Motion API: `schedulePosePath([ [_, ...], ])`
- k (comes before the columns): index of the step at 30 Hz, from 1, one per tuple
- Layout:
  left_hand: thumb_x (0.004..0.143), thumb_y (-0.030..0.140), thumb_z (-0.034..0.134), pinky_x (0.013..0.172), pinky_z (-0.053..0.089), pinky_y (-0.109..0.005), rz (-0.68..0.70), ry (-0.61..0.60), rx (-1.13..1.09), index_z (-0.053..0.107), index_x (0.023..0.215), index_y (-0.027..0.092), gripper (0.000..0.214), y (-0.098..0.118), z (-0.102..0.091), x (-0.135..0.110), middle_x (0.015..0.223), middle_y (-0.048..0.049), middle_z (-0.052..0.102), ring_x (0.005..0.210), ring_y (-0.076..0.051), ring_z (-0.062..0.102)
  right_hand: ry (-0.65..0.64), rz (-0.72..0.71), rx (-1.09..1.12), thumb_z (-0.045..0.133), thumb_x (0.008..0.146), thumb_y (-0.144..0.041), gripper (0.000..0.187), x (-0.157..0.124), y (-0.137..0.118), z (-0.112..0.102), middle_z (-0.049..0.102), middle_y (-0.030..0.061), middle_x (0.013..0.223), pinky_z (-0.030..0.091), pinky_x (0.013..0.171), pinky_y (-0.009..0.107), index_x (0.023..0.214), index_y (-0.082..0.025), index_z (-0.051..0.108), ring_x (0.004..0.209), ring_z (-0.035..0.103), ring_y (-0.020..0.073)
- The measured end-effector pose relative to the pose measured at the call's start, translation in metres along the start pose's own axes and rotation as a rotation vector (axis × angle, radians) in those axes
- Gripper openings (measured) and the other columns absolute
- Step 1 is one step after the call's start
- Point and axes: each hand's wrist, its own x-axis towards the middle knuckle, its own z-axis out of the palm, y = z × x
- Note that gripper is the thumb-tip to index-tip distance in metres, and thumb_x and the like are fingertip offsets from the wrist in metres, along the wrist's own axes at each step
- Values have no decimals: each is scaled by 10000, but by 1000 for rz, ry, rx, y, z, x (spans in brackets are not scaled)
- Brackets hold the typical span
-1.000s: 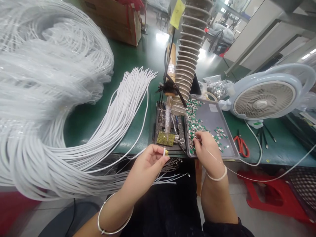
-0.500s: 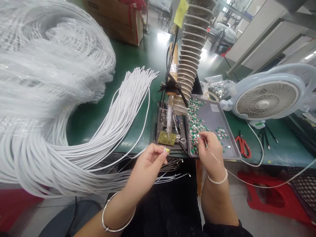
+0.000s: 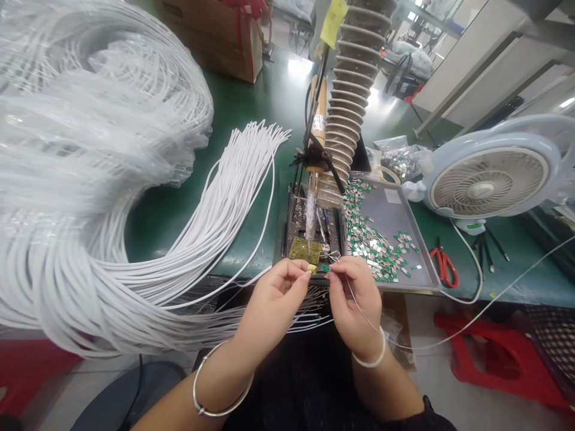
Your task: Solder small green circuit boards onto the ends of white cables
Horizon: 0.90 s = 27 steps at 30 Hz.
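Observation:
My left hand (image 3: 274,305) pinches a thin white wire whose tip carries a small yellow bit (image 3: 311,269). My right hand (image 3: 354,302) holds a tiny green-and-silver piece (image 3: 325,269) between finger and thumb, and a fine white wire (image 3: 359,314) trails down from that hand. The two hands almost meet in front of the soldering stand (image 3: 309,239), with the tips a little apart. Beyond them lies a metal tray (image 3: 386,206) scattered with several similar green-and-silver pieces. A soldering iron (image 3: 318,117) stands upright in its holder above a yellow-green sponge (image 3: 304,250).
A huge coil of white cable (image 3: 90,179) fills the left of the bench, with a loose bundle of wires (image 3: 233,197) beside it. On the green bench (image 3: 251,102) stand a ribbed column (image 3: 348,90), a white fan (image 3: 489,191) and red-handled scissors (image 3: 444,269).
My right hand has moved left from over the tray to beside my left hand, carrying a green piece. My left hand has barely shifted.

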Motion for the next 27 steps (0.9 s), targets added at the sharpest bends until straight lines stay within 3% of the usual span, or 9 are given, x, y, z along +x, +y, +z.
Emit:
schedulePosePath([
  [21,782,194,566,703,435,-188,-39,-25,-62,512,633,183,159,7,2,-1,896,11,568,766,-84,562,9,-44,35,495,811,-1,240,-4,2,12,545,27,869,488,742,280,955,-184,549,842,549,131],
  [27,785,205,575,721,419,-198,-62,0,-60,515,645,183,154,7,1,1,897,12,568,774,-87,556,6,-104,-18,410,864,-89,343,-12,6,10,578,102,1026,525,799,359,1186,-158,505,943,569,184],
])
